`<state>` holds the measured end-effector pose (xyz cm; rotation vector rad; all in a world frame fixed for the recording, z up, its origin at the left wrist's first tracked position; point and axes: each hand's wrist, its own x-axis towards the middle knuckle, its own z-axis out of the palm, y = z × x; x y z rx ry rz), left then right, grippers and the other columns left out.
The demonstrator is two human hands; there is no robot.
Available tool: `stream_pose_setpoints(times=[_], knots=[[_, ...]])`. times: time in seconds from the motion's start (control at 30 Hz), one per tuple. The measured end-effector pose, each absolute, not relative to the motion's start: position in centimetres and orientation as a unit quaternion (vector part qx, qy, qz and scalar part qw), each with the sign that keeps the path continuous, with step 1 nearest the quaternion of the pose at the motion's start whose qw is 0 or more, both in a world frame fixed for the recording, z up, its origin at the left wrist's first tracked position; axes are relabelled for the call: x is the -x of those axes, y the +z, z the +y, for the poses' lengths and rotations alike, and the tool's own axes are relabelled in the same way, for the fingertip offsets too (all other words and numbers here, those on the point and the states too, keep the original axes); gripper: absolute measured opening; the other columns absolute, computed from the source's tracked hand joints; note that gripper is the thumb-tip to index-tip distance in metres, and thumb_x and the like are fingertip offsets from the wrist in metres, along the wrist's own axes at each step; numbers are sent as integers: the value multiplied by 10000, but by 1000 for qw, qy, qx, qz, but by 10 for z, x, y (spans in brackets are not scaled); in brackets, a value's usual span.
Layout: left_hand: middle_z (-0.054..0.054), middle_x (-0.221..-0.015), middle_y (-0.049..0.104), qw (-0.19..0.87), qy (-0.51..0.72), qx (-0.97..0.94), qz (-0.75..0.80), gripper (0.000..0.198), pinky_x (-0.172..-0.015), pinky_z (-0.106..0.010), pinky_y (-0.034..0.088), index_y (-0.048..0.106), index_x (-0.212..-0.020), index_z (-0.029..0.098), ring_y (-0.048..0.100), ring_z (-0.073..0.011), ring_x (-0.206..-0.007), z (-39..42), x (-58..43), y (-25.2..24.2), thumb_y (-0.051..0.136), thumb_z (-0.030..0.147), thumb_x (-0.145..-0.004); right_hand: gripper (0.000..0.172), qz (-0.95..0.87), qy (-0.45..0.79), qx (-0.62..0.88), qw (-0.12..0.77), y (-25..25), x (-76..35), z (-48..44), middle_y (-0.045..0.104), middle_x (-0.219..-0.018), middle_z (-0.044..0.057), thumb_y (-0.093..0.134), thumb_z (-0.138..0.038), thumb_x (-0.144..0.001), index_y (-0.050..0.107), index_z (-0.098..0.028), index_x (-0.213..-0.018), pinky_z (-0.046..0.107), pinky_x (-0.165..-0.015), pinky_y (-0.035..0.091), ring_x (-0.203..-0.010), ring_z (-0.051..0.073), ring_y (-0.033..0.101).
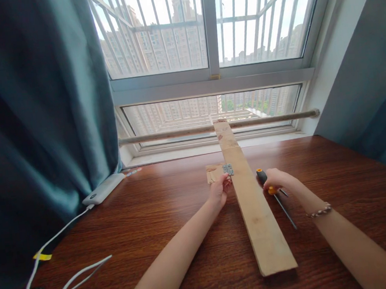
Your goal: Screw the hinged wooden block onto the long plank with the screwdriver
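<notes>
Left hand (219, 192), fingers pinching metal hinge (228, 169), likely steadying it where small board (213, 172) meets wooden plank (257, 211); right hand (274, 179), fingers gripping screwdriver (272, 191) (shaft toward five o'clock).

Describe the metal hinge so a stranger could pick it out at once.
On the brown tabletop below the window, find the long, pale board running toward it. Follow the board's left edge up to the left hand; just beyond sits the hinge, beside a small tan piece. Its grey metal sets it apart from both pale pieces.
</notes>
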<state>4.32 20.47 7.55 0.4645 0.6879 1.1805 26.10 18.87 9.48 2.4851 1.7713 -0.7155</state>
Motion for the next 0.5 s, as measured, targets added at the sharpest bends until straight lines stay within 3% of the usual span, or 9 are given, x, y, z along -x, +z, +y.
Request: stream_pose_setpoints(times=[0.13, 0.23, 0.33, 0.4, 0.5], knots=[[-10, -613, 640, 752, 542, -207, 313, 65, -540, -193, 450, 615, -713, 118, 539, -75, -495, 205, -43, 76, 643, 66, -688, 199, 562, -252, -786, -53, 113, -273, 189, 512, -426, 31, 627, -259, -671, 562, -108, -559, 202, -352, 361, -381, 117, 504], [-5, -604, 636, 752, 544, -202, 313, 73, -541, -194, 447, 615, -710, 121, 538, -75, -492, 204, -44, 76, 648, 65, -675, 229, 514, -354, -726, -288, 140, -287, 183, 487, -411, 11, 613, -273, -704, 550, -113, -554, 165, -319, 300, -341, 62, 416], [-5, -601, 638, 748, 544, -202, 321, 71, -534, -195, 440, 617, -701, 121, 537, -77, -491, 204, -43, 77, 643, 63, -671, 194, 425, -419, -582, -553, 163, -286, 173, 610, -550, 39, 695, -280, -667, 601, -110, -662, 140, -357, 381, -408, 60, 489], [-6, -592, 634, 746, 542, -204, 329, 55, -535, -193, 436, 619, -691, 118, 538, -76, -492, 204, -43, 78, 636, 66, -680, 212, 371, -407, -513, -659, 172, -277, 167, 678, -683, 64, 749, -266, -625, 634, -119, -727, 153, -442, 483, -510, 92, 588], [-6, -578, 628, 746, 541, -205, 330, 53, -540, -190, 433, 617, -673, 118, 538, -75, -495, 204, -43, 78, 635, 69, -684, 220, 345, -383, -461, -723, 176, -259, 161, 700, -732, 65, 784, -249, -600, 655, -129, -731, 185, -522, 551, -584, 128, 645]])
